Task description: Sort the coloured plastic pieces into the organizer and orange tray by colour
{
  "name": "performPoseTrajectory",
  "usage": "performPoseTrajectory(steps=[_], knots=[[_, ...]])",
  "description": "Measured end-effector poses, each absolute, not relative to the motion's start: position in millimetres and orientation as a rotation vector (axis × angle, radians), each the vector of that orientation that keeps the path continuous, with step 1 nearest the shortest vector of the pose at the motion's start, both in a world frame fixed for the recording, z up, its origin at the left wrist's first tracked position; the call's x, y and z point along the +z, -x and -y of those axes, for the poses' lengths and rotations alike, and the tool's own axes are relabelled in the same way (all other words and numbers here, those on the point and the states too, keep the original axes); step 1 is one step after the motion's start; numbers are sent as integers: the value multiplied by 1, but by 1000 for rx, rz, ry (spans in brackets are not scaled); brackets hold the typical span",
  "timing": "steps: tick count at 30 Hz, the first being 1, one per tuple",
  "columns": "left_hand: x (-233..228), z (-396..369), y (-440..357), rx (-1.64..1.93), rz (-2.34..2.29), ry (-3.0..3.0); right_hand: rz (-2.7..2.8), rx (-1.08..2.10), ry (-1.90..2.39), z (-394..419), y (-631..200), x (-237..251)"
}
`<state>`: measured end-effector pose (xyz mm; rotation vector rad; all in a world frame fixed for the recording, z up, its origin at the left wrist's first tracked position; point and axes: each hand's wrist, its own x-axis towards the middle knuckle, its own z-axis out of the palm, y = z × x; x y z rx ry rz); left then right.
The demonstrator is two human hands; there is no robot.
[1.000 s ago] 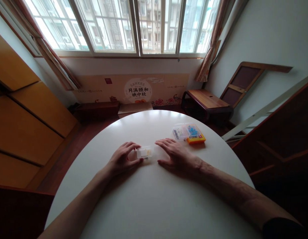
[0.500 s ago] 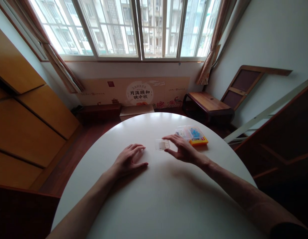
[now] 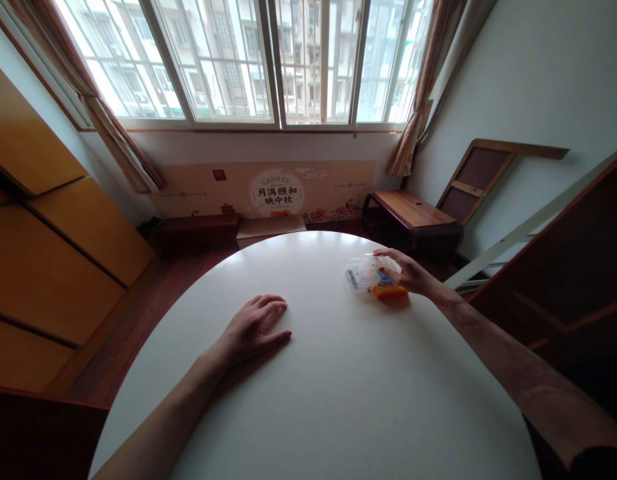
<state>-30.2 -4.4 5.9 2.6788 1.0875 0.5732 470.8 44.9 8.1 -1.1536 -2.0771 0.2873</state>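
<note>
My left hand (image 3: pixel 256 327) lies on the white round table (image 3: pixel 308 400), fingers and thumb apart, holding nothing. At the right back of the table, my right hand (image 3: pixel 407 272) is over a clear compartment box (image 3: pixel 357 279) with pale and blue small pieces inside. Between its thumb and fingers is a small clear plastic case (image 3: pixel 387 261), hard to make out against the box. Blue pieces (image 3: pixel 385 278) show partly below my fingers. An orange-yellow box (image 3: pixel 391 292) lies at the near right side of the clear box, partly under it.
Beyond the table stand a wooden bench (image 3: pixel 411 208) and a cardboard box (image 3: pixel 271 228). Yellow-brown cabinets (image 3: pixel 63 247) line the left side. A barred window (image 3: pixel 238 60) with curtains (image 3: pixel 116 143) is at the back. A pale slanted rail (image 3: pixel 518 230) stands at the right.
My right hand has moved right and away from me, carrying the small clear case from mid-table to above the compartment box. My left hand stays in place. The view has shifted slightly.
</note>
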Motion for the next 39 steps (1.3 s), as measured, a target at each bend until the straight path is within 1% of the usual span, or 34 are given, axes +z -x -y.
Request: performPoseTrajectory(steps=[5, 9, 13, 17, 22, 24, 29, 33, 39], knots=[[7, 5, 29, 579, -1098, -2665, 2045, 330, 1175, -46, -471, 3], [8, 5, 29, 585, -1089, -2675, 2093, 302, 1150, -44, -471, 9], [8, 5, 30, 594, -1098, -2718, 2060, 139, 1145, -32, -466, 21], [4, 7, 31, 610, -1134, -2781, 2013, -48, 1150, -3, -456, 30], [10, 16, 19, 724, -1216, -2815, 2129, -110, 1059, 48, -436, 32], [17, 24, 6, 717, -1256, -2806, 2215, -84, 1039, 66, -426, 28], [28, 51, -25, 518, -1202, -2802, 2357, 129, 1104, 95, -399, 15], [19, 67, -36, 434, -1103, -2826, 2418, 245, 1095, 104, -378, 8], [-2, 71, -46, 365, -1193, -2803, 2434, 292, 1163, 100, -360, -4]])
